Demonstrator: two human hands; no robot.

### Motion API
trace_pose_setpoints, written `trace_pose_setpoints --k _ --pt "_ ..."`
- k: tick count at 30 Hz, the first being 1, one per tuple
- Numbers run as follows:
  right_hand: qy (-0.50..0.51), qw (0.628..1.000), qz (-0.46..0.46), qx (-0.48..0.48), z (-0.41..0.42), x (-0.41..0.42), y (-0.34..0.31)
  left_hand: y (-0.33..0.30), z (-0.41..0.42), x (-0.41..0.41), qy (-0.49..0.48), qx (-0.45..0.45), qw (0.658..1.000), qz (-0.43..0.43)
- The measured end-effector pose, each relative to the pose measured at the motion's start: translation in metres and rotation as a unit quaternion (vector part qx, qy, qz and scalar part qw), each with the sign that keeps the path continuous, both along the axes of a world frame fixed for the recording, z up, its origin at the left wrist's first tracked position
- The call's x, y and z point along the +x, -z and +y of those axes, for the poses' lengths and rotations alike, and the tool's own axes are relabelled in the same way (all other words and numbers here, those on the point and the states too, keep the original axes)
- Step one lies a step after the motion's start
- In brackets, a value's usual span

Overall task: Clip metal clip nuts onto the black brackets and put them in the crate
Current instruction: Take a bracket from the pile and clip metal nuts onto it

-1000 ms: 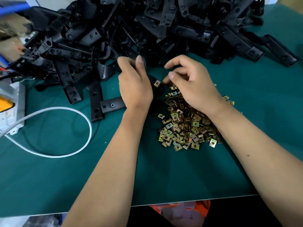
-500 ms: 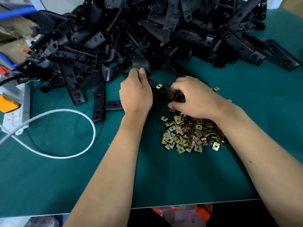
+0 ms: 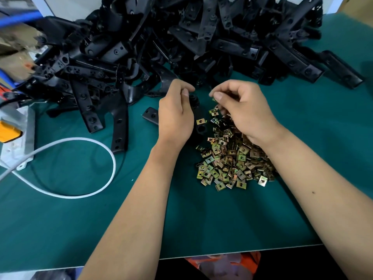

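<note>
The bracket [image 3: 198, 118] in the left hand [image 3: 175, 116] looks like stiff, light moulded plastic, best held along its flat strap so the hole ends stay free. It is matte black, and one brassy clip [image 3: 201, 121] already sits on it. The left grip is curled round it just at 10 o'clock of the nut pile [image 3: 232, 160] on the table [image 3: 201, 223]. The right hand [image 3: 245, 110] pinches what seems a small nut [image 3: 213, 100]; these are thin, springy, iridescent metal, easily dropped, best taken by the edges. More brackets [image 3: 181, 37] heap at 12 o'clock. No crate shows.
</note>
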State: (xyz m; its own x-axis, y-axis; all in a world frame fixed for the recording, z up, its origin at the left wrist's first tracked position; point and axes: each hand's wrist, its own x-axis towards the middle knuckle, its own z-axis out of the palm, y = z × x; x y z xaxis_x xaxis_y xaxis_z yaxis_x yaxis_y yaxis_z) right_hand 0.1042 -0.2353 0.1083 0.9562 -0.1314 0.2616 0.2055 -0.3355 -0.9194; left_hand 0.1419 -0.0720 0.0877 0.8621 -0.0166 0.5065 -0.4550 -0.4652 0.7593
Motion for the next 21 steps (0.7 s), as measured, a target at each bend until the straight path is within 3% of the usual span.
trace_pose_setpoints --k 5,21 --pt "-0.061 0.984 0.031 0.165 0.0085 -0.0018 0.0015 -0.0018 -0.0018 -0.0014 0.030 0.008 0.999 -0.007" --pt "-0.053 0.987 0.060 0.139 0.0079 -0.0047 0.0011 0.0004 -0.0001 0.0020 0.003 -0.001 1.000 -0.016"
